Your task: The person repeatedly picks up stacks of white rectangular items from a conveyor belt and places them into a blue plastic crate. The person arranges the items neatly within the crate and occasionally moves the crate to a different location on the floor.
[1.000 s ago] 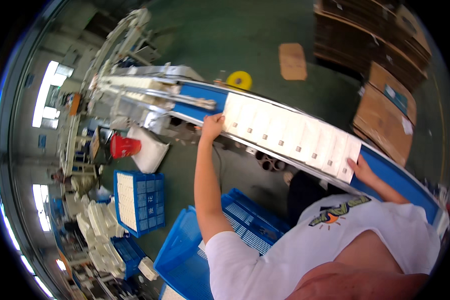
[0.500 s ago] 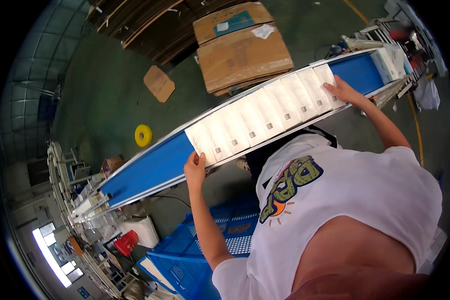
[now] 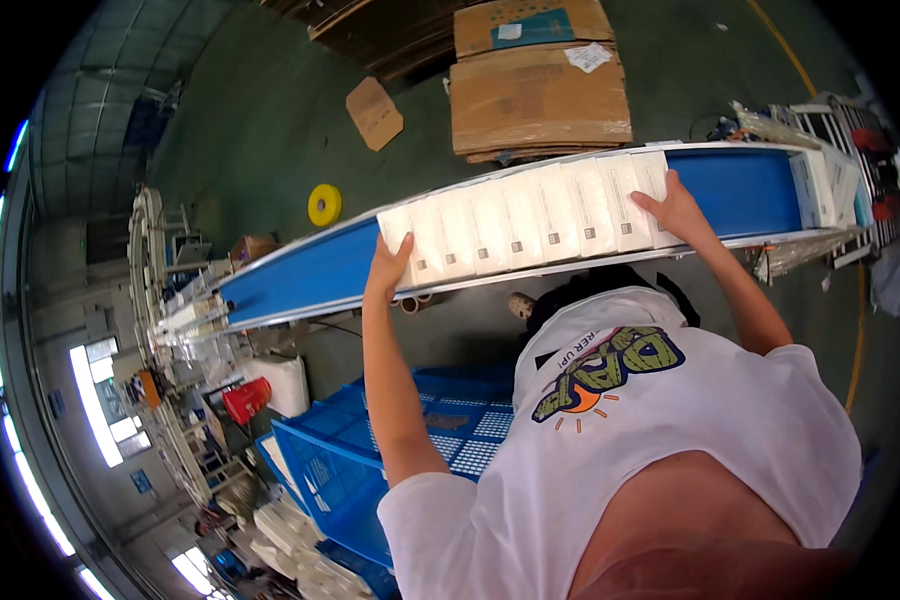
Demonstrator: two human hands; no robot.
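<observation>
A row of several flat white packs (image 3: 515,220) lies side by side, slightly overlapping, across the blue conveyor belt (image 3: 735,185). Each pack has a small dark square mark near its lower edge. My left hand (image 3: 390,266) grips the left end of the row, thumb on the top of the end pack and fingers down its outer side. At the other end my right hand (image 3: 675,210) clasps the last packs, its thumb lying over them. The fingertips of both hands are partly hidden behind the packs. Between my hands the row stays together on the belt.
Blue perforated crates (image 3: 360,470) stand below the belt on my left. Beyond the conveyor are stacked flattened cardboard boxes (image 3: 540,105), a loose cardboard piece (image 3: 375,113) and a yellow tape roll (image 3: 324,204). White boxes (image 3: 813,190) sit at the belt's right end.
My view has turned, so the belt looks more level. My left hand has shifted from the near corner up along the row's left end. Both hands remain at the row's ends.
</observation>
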